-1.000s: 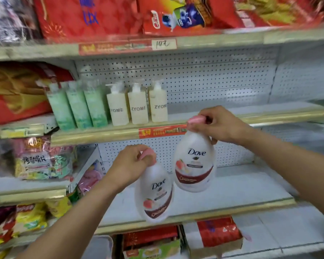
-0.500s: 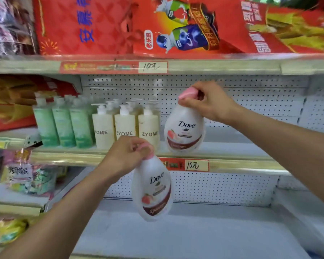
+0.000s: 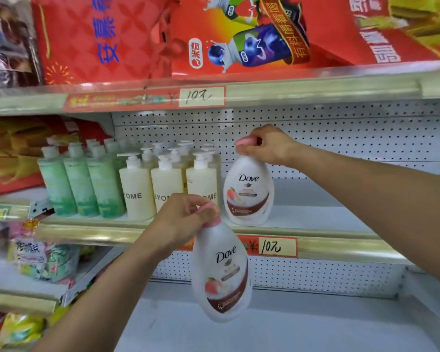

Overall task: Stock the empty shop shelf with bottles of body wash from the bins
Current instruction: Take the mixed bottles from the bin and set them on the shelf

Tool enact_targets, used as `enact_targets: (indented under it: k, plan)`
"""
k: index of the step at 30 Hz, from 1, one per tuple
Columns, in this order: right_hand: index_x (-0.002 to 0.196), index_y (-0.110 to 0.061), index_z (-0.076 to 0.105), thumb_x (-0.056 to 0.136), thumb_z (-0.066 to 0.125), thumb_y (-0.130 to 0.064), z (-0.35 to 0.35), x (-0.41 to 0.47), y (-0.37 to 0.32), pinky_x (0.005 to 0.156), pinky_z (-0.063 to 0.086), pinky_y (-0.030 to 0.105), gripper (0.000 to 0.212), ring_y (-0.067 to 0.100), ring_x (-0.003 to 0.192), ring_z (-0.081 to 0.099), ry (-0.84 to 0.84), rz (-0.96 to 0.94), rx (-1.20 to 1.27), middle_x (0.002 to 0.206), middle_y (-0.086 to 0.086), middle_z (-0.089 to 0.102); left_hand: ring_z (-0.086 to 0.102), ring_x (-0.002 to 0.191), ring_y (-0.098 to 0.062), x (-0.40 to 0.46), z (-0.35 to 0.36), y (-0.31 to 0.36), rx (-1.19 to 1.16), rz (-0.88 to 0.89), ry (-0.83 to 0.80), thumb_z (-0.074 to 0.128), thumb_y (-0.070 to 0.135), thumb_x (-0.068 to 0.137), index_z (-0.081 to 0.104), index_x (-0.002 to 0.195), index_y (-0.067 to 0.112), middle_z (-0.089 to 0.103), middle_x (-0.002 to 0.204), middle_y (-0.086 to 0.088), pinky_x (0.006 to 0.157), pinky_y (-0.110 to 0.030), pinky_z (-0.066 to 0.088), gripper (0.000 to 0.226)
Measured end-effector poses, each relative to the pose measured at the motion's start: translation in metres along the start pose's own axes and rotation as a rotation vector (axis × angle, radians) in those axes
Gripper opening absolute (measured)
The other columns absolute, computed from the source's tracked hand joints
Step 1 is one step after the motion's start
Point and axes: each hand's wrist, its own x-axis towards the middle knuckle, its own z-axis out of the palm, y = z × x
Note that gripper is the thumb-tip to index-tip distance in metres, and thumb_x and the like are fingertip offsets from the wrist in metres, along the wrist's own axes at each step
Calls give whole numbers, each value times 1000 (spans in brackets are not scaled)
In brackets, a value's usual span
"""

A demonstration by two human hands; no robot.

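Placement in hand: right hand [image 3: 267, 146] pinches the pink cap of a Dove bottle [image 3: 248, 191] seated on the shelf [image 3: 315, 217], at 3 o'clock of the ZYOME bottles [image 3: 201, 184]; release upright, label forward, then bring the left hand's [image 3: 181, 219] cap-gripped second Dove bottle [image 3: 222, 273] alongside.

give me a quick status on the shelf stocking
Right hand setting one Dove bottle on shelf beside ZYOME bottles. Left hand holds second Dove bottle below. Nothing blocking.

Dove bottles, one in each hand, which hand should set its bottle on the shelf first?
Right hand: its Dove bottle is already at the shelf beside the cream bottles.
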Motion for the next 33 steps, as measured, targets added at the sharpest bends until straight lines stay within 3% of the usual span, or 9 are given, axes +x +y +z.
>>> enact_targets:
  k: [4, 9, 12, 16, 22, 25, 28, 30, 33]
  plan:
    - [99, -14, 67, 76, 74, -45, 6, 9, 3, 87, 54, 36, 40, 21, 94, 65, -8, 89, 99, 104, 4, 68, 71, 93, -25, 11, -4, -1, -37, -33, -55, 68, 21, 89, 76, 94, 16, 77, 86, -3, 92, -45, 55, 10]
    - [124, -25, 46, 60, 89, -33, 44, -29, 29, 82, 56, 36, 78, 15, 94, 65, 8, 137, 442, 107, -3, 62, 72, 87, -17, 20, -6, -3, -96, -28, -114, 67, 16, 90, 75, 96, 14, 77, 88, -3, 92, -44, 56, 10]
    - [121, -20, 44, 48, 94, -35, 74, -49, 54, 81, 55, 34, 90, 12, 97, 62, 29, 225, 476, 108, -5, 63, 71, 88, -15, 26, -7, -5, -112, -27, -130, 69, 17, 89, 74, 102, 10, 77, 90, -3, 93, -43, 55, 17]
    - [119, -17, 50, 54, 93, -29, 81, -29, 73, 71, 51, 25, 79, 12, 95, 64, 29, 277, 506, 107, -3, 66, 72, 93, -18, 31, -7, -7, -117, -26, -146, 70, 19, 88, 74, 105, 10, 77, 90, -2, 96, -42, 54, 20]
    - [96, -29, 54, 62, 90, -18, 75, 6, 83, 77, 48, 26, 51, 8, 90, 62, 8, 261, 521, 96, -10, 66, 72, 91, -18, 36, -5, -7, -138, -16, -150, 68, 17, 89, 76, 91, 17, 77, 88, -2, 94, -40, 55, 9]
    - [92, -28, 56, 64, 89, -14, 69, 12, 86, 72, 49, 22, 45, 5, 86, 63, -31, 219, 547, 92, -12, 66, 72, 93, -18, 36, -2, -8, -144, -21, -146, 69, 18, 88, 76, 92, 17, 77, 90, -1, 94, -38, 55, 8]
    - [92, -27, 59, 65, 88, -13, 68, 18, 94, 79, 51, 26, 42, 4, 85, 64, -80, 223, 542, 91, -11, 68, 71, 89, -13, 35, 0, -6, -151, -33, -132, 69, 17, 88, 76, 95, 15, 77, 90, 0, 91, -35, 56, 10]
    - [106, -20, 58, 58, 92, -26, 69, 22, 100, 86, 53, 31, 60, 11, 94, 65, -104, 263, 482, 100, -6, 69, 71, 88, -12, 34, 1, -4, -148, -37, -126, 68, 17, 88, 75, 98, 14, 77, 92, 0, 88, -34, 56, 12]
    - [136, -13, 35, 53, 91, -45, 76, 17, 105, 101, 44, 43, 105, 27, 122, 49, -10, 359, 212, 128, 6, 51, 70, 88, -13, 33, 2, 2, -142, -24, -131, 67, 17, 90, 75, 99, 12, 77, 93, -2, 82, -29, 57, 13]
